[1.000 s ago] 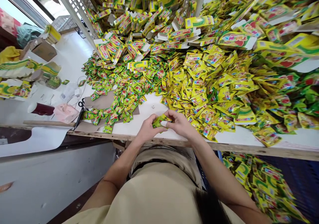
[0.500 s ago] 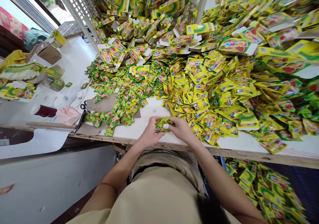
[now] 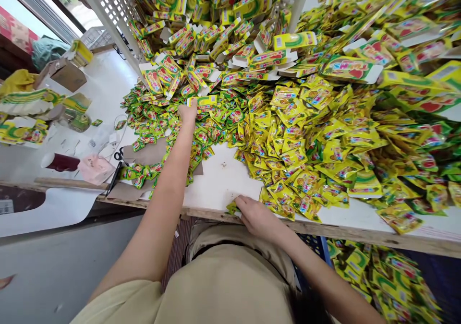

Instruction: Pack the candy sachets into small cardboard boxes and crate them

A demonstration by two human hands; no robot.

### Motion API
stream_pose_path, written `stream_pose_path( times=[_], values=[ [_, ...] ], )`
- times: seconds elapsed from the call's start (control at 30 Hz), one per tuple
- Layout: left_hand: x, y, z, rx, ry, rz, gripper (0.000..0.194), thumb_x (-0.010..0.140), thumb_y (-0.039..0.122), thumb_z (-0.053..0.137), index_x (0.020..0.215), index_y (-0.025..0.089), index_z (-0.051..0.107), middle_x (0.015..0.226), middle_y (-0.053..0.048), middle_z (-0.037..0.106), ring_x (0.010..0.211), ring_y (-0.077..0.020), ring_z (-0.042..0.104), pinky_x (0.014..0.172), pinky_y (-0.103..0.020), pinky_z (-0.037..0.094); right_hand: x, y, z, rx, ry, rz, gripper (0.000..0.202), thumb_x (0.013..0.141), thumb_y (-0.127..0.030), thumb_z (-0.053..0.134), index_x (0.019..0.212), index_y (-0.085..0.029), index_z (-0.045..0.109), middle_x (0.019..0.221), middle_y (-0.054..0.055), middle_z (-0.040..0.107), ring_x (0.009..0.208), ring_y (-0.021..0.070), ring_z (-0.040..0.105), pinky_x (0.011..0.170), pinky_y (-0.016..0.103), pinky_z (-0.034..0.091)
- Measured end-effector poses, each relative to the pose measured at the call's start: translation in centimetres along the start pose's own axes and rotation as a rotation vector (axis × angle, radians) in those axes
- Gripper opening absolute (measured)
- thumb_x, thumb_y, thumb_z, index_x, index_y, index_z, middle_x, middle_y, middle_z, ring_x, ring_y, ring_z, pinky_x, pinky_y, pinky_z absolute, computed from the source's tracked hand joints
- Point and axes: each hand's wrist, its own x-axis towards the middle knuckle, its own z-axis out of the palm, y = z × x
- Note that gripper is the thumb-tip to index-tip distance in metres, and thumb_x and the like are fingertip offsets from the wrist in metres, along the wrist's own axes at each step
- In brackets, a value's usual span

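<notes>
White counter (image 3: 234, 180) up front, yellow packet heap (image 3: 291, 146) to the right; my left grip (image 3: 187, 113) and right grip (image 3: 254, 213): left's at a yellow box (image 3: 206, 101), closure I can't tell, right's pinching a green packet (image 3: 232, 208) at the front edge.

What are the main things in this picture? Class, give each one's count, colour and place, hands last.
Small packets: many, green, heaped centre-left
Larger packets: many, mostly yellow, heaped centre-right
Cartons: many, yellow, piled behind both
Table: one, white, beneath
Perforated panel: at least one, white, upper left
Scissors: one pair, black-handled, left
Pen-like tool: one, black, near table edge
Cup: one, dark red, left
Thin bag: one, pink, beside the cup
Jar: one, clear, left
Cardboard box: one, brown, upper left
Packages below: many, yellow-green, lower right
Left hand: one, bare, at one carton's left end
Right hand: one, bare, at the table's front edge, holding green packaging
</notes>
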Motion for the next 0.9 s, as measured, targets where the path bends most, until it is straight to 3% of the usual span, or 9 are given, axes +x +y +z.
stream_pose_path(
  times=[0.13,0.27,0.4,0.5,0.6,0.7,0.8,0.9],
  values=[
    [1.5,0.1,0.8,0.047,0.042,-0.142,0.056,0.070,0.026,0.078,0.113,0.002,0.051,0.119,-0.023,0.057,0.119,-0.0290,0.051,0.093,-0.034,0.042,0.1,-0.1,0.2,0.010,-0.018,0.010,0.023,0.077,-0.003,0.042,0.092,-0.018,0.050,0.094,0.010,0.061,0.085,0.0217,0.058,0.070,0.029,0.040],
    [0.7,0.2,0.2,-0.108,0.006,-0.093,0.050,0.067,0.017,0.080,0.108,0.004,0.054,0.098,-0.013,0.066,0.101,-0.0209,0.059,0.084,-0.029,0.045,0.7,0.4,0.9,0.076,0.018,0.039,0.019,0.076,-0.004,0.043,0.087,-0.019,0.048,0.090,0.009,0.061,0.082,0.0206,0.058,0.070,0.029,0.041],
    [-0.8,0.5,-0.9,-0.203,-0.061,-0.075,0.041,0.072,0.012,0.073,0.107,0.006,0.055,0.089,-0.010,0.068,0.084,-0.0159,0.061,0.076,-0.028,0.049,0.8,0.8,1.2,0.177,0.074,0.050,0.017,0.074,-0.007,0.044,0.083,-0.021,0.045,0.081,0.006,0.060,0.074,0.0190,0.056,0.065,0.028,0.040],
    [-2.9,1.4,-3.0,-0.233,-0.156,0.092,0.031,0.075,0.013,0.068,0.104,0.010,0.057,0.087,-0.009,0.069,0.080,-0.0155,0.062,0.074,-0.029,0.049,-0.1,1.6,0.7,0.296,0.167,0.096,0.011,0.076,-0.011,0.045,0.079,-0.022,0.045,0.073,0.003,0.058,0.066,0.0173,0.054,0.060,0.027,0.039],
    [-7.2,3.1,-6.6,-0.120,-0.245,0.418,0.023,0.079,0.021,0.064,0.101,0.014,0.062,0.089,-0.007,0.068,0.084,-0.0175,0.061,0.078,-0.030,0.048,-1.5,3.2,-0.2,0.438,0.301,0.161,0.004,0.078,-0.020,0.052,0.080,-0.022,0.049,0.069,0.001,0.059,0.062,0.0170,0.054,0.058,0.028,0.041],
    [-13.5,3.7,-9.9,0.168,-0.339,0.729,0.017,0.083,0.028,0.060,0.095,0.019,0.067,0.092,-0.006,0.066,0.093,-0.0207,0.057,0.086,-0.035,0.044,-2.5,4.9,-1.4,0.643,0.440,0.199,0.017,0.079,-0.032,0.061,0.090,-0.021,0.055,0.080,0.003,0.065,0.072,0.0194,0.059,0.064,0.031,0.048],
    [-20.2,1.6,-11.0,0.427,-0.475,0.950,0.021,0.087,0.023,0.051,0.098,0.022,0.069,0.087,-0.008,0.063,0.090,-0.0222,0.055,0.084,-0.037,0.042,-2.4,5.4,-2.1,0.824,0.554,0.234,0.026,0.080,-0.038,0.063,0.099,-0.022,0.056,0.093,0.005,0.067,0.083,0.0211,0.062,0.070,0.034,0.051],
    [-25.3,-2.0,-10.2,0.590,-0.651,0.958,0.026,0.089,0.019,0.046,0.102,0.020,0.068,0.083,-0.008,0.060,0.084,-0.0215,0.055,0.079,-0.035,0.042,-1.6,5.2,-2.2,0.795,0.629,0.278,0.029,0.077,-0.039,0.066,0.098,-0.021,0.058,0.094,0.006,0.068,0.085,0.0215,0.062,0.075,0.035,0.051]
  ],
)
